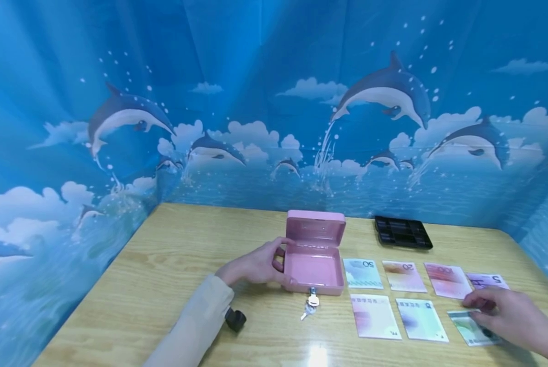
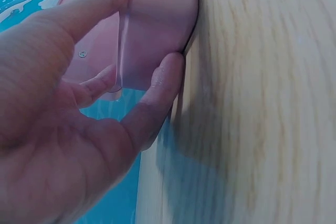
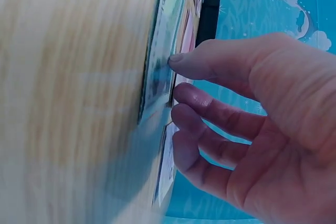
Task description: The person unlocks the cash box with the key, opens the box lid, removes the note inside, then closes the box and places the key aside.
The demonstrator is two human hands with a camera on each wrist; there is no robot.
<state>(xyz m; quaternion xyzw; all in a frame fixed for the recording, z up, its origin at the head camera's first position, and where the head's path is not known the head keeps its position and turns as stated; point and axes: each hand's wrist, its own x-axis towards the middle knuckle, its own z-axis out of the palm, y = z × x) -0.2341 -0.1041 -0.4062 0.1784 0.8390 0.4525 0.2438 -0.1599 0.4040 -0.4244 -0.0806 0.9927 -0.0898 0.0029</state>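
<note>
A pink cash box (image 1: 313, 270) stands on the table with its lid (image 1: 316, 229) raised and nothing inside. My left hand (image 1: 262, 262) grips its left side, the thumb at the front corner and a finger up by the lid. Two small keys (image 1: 311, 305) hang at the lock in front. My right hand (image 1: 508, 311) is over a green banknote (image 1: 468, 329) at the right. In the right wrist view, the thumb (image 3: 197, 66) touches that banknote (image 3: 164, 51), while the bent fingers lie along its far edge, apart from the thumb. The banknote lies flat.
Several other banknotes lie in two rows right of the box, among them a 50 (image 1: 363, 273), a 20 (image 1: 404, 277), a pink-red one (image 1: 447, 280) and a 5 (image 1: 487, 281). A black compartment tray (image 1: 403, 233) lies behind them. A dolphin-print curtain (image 1: 255, 102) borders the table.
</note>
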